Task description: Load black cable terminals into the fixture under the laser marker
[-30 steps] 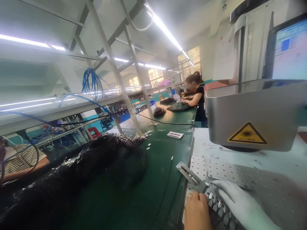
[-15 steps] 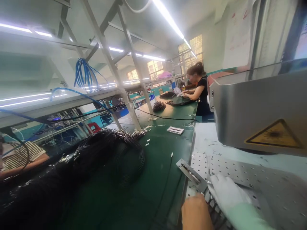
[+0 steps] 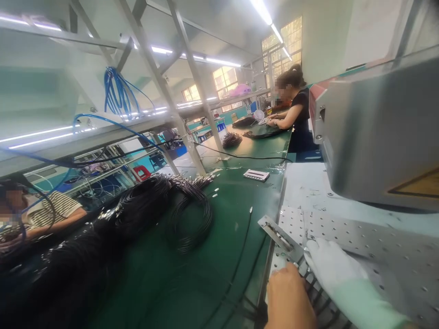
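Observation:
My bare left hand [image 3: 287, 297] rests at the bottom of the view against a metal fixture [image 3: 281, 236] that holds a row of small cable connectors. My right hand [image 3: 334, 270], in a white glove, lies flat on those connectors, fingers pressing down. Thin black cables [image 3: 240, 262] run from the fixture across the green mat. The fixture sits on a perforated metal plate [image 3: 363, 240]. Whether either hand grips a connector is hidden by the hands themselves.
A grey laser machine [image 3: 380, 137] overhangs the plate on the right. Large coils of black cable [image 3: 151, 205] lie on the green bench [image 3: 233, 196]. A small white tray [image 3: 256, 175] sits farther back. One person sits at the far bench [image 3: 291, 114], another at the left [image 3: 41, 210].
The view has turned left and tilted, so the machine slides right and its screen leaves the picture. Both hands stay on the connector fixture, shifting slightly.

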### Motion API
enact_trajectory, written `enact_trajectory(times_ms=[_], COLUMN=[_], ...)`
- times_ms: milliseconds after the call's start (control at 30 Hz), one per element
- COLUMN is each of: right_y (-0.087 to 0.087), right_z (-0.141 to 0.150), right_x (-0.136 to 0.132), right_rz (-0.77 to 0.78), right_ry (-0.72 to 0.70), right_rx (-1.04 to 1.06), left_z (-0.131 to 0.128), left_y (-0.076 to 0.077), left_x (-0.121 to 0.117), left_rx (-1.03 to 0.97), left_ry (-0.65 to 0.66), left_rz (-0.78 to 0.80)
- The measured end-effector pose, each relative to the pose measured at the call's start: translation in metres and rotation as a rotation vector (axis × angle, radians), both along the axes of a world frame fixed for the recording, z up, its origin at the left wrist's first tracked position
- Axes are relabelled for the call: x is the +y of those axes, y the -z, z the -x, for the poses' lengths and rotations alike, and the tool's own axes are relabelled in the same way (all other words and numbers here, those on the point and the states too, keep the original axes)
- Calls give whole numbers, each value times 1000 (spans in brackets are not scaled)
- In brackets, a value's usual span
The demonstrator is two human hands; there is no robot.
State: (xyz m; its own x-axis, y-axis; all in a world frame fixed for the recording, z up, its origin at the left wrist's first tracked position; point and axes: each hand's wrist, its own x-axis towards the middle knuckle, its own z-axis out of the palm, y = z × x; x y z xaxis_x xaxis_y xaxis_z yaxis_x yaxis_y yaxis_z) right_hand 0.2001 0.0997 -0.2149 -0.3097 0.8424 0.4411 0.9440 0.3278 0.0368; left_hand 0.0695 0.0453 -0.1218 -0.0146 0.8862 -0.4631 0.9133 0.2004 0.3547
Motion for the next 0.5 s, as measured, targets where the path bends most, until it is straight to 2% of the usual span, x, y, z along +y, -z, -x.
enact_trajectory(times_ms=[100, 167, 400, 500], right_y=[-3, -4, 3, 6], right_z=[2, 3, 3, 0], right_x=[-1, 0, 0, 2], right_rz=[-26, -39, -30, -3], right_ry=[-3, 2, 12, -15], right_rx=[5, 1, -5, 14], left_z=[-1, -5, -4, 2], left_y=[-8, -11, -2, 5], left_x=[9, 13, -1, -6], left_rx=[29, 56, 63, 39], left_ry=[-42, -43, 105, 62], left_rz=[157, 163, -27, -80])
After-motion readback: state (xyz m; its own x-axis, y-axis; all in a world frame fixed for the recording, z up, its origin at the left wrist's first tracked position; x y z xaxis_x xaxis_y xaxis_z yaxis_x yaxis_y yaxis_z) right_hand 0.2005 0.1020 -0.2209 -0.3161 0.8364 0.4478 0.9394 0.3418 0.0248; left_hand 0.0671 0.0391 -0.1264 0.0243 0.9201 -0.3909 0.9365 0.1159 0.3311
